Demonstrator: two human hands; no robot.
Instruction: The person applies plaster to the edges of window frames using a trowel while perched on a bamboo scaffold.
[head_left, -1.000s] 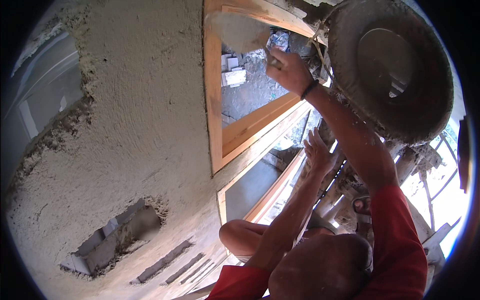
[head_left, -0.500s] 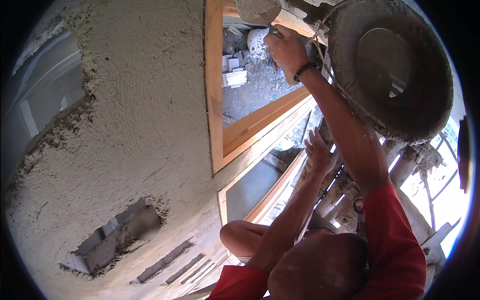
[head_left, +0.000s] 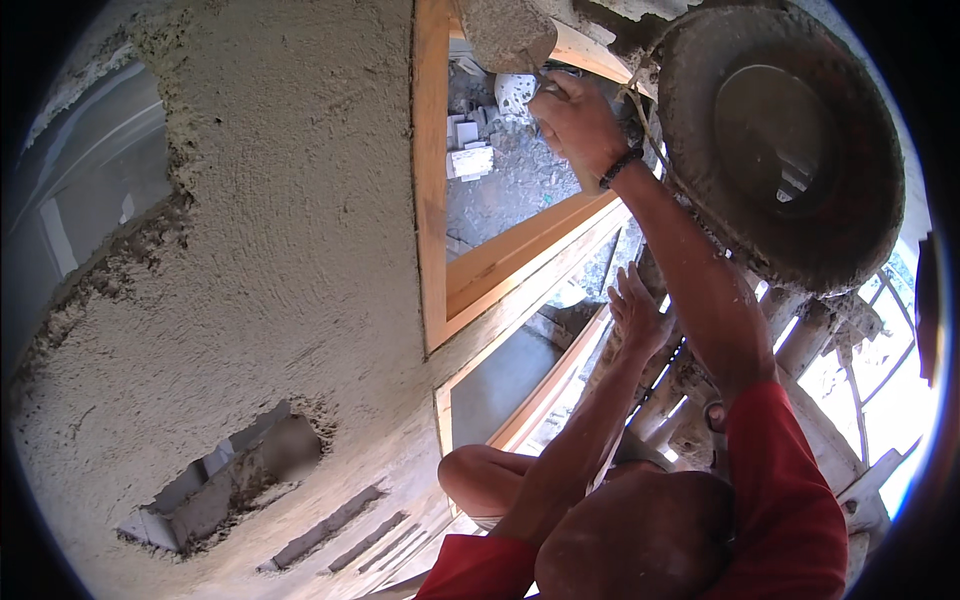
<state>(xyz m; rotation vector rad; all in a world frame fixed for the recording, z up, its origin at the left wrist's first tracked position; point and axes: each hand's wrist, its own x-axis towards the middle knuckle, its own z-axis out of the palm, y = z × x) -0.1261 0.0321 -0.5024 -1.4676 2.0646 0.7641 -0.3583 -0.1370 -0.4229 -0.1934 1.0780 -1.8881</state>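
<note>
My right hand [head_left: 583,125], with a dark bracelet at the wrist, is closed round the handle of a trowel [head_left: 505,36]. Its blade, coated in grey mortar, reaches up to the top edge over the upper part of the wooden frame. To its right is a round, mortar-crusted basin [head_left: 870,195] with greyish liquid in it. Lower down, my left hand [head_left: 640,312] is raised with fingers stretched and spread, holding nothing. It is beside poles and the end of a lower wooden frame.
A rough plastered wall [head_left: 300,190] fills the left, with a ragged opening [head_left: 225,470] and narrow slots. A wooden window frame [head_left: 432,200] borders it; rubble and white blocks [head_left: 470,155] lie beyond. Poles [head_left: 810,335] stand below the basin.
My right hand has shifted slightly down and right, bringing more of the trowel blade into view. My left hand stays almost in place, with fingers spread.
</note>
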